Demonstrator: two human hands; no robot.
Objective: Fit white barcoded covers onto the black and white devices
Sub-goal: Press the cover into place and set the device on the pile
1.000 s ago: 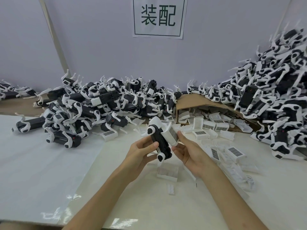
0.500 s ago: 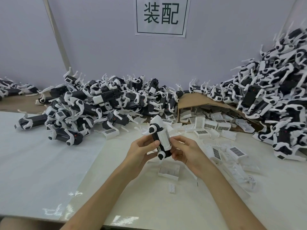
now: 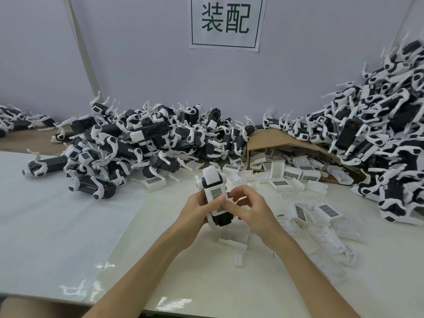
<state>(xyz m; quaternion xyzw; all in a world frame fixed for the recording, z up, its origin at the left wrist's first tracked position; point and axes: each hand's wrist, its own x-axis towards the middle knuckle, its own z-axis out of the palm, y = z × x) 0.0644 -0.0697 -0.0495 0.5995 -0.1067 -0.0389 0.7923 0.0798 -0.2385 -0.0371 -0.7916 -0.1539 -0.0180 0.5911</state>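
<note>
Left hand (image 3: 195,213) gripped the device (image 3: 222,220) over the table (image 3: 206,283), steadying it; right hand (image 3: 251,208) pinched the barcoded cover (image 3: 215,193) against its back; probably seating it.

covers (image 3: 298,174) in box (image 3: 275,140) (right), devices (image 3: 137,143) left

Wall sign (image 3: 226,21), cardboard box (image 3: 271,140), white table (image 3: 206,283)

The white table (image 3: 206,283) carries heaped black and white devices (image 3: 142,143) far left and right, a cardboard box (image 3: 275,141) between them, and loose barcoded covers (image 3: 284,177) nearer.
</note>
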